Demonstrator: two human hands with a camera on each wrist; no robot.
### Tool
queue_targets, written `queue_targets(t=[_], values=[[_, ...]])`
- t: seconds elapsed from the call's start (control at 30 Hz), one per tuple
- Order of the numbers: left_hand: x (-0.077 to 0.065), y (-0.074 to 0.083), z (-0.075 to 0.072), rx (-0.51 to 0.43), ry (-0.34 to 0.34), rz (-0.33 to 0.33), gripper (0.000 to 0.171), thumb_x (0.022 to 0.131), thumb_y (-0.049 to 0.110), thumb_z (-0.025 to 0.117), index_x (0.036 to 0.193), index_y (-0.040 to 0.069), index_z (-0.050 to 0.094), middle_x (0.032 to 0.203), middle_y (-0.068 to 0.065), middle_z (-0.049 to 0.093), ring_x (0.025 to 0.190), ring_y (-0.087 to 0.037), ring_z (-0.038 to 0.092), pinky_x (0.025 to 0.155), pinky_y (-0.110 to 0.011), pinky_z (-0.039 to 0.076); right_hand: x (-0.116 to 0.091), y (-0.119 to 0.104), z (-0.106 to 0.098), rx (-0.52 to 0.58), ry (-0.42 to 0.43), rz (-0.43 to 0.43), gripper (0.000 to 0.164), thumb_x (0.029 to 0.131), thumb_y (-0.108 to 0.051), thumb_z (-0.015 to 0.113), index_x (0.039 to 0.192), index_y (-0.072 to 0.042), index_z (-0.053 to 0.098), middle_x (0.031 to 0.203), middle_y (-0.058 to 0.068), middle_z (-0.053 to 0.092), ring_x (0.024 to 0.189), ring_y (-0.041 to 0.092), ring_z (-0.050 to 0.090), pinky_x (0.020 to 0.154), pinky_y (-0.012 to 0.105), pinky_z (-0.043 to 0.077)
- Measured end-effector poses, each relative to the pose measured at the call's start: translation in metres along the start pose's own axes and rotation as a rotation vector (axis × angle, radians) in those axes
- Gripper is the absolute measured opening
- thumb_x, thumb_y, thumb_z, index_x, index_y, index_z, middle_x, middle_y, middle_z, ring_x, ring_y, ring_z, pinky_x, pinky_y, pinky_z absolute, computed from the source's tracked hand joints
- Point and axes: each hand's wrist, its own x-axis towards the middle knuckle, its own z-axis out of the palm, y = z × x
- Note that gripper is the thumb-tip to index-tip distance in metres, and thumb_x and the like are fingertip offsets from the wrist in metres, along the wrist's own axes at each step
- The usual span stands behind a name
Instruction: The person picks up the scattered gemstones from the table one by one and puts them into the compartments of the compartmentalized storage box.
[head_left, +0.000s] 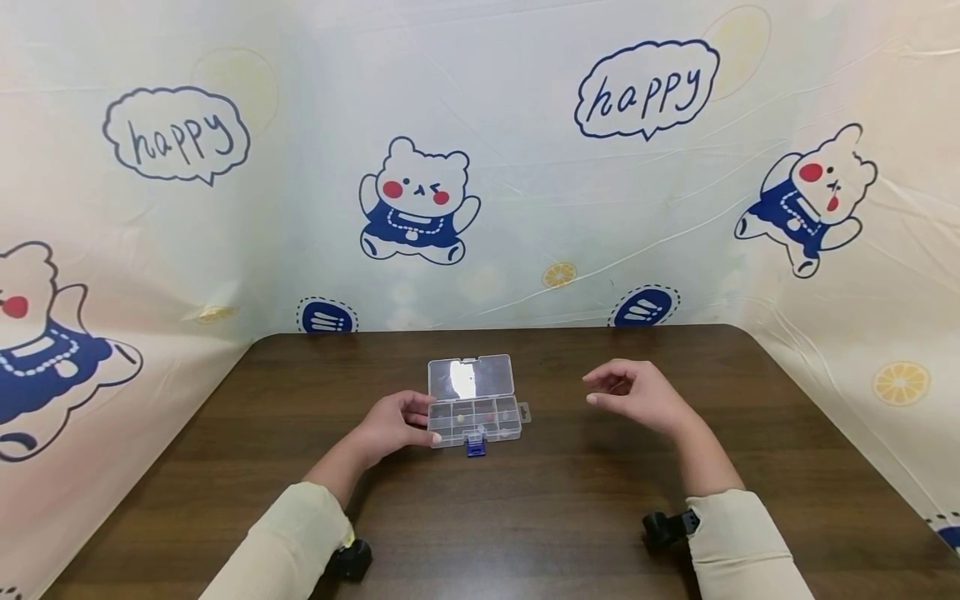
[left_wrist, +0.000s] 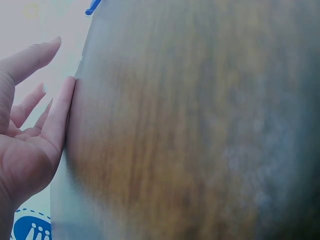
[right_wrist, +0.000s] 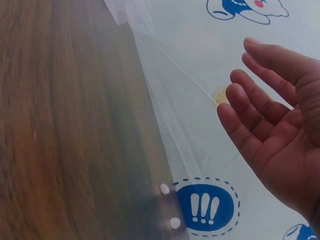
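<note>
Head view shows the left hand (head_left: 386, 427) holding the left end of the clear box (head_left: 501, 433), lid (head_left: 493, 377) raised, on the table (head_left: 558, 517); the right hand (head_left: 637, 396) hangs apart, loosely curved, seemingly empty. Steadying well asks, I think, light pressure, box level.

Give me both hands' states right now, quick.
Left hand: holding the clear box by its left end.
Right hand: open, holding nothing, fingers loosely bent.

Brown table (head_left: 555, 508), open clear compartment box (head_left: 474, 398)
</note>
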Motion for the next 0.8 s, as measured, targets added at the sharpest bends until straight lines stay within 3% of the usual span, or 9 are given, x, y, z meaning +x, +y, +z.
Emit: queue_targets(t=[0.8], values=[[-0.001,0.001,0.001,-0.004,0.002,0.007,0.060,0.068,0.010,0.090,0.121,0.006,0.062,0.104,-0.007,0.064,0.096,-0.022,0.060,0.083,-0.034,0.055,-0.014,0.017,-0.021,-0.031,0.065,0.056,0.027,0.085,-0.017,0.077,0.108,-0.005,0.071,0.099,0.013,0.069,0.086,0.023,0.062,0.073,0.027,0.053]])
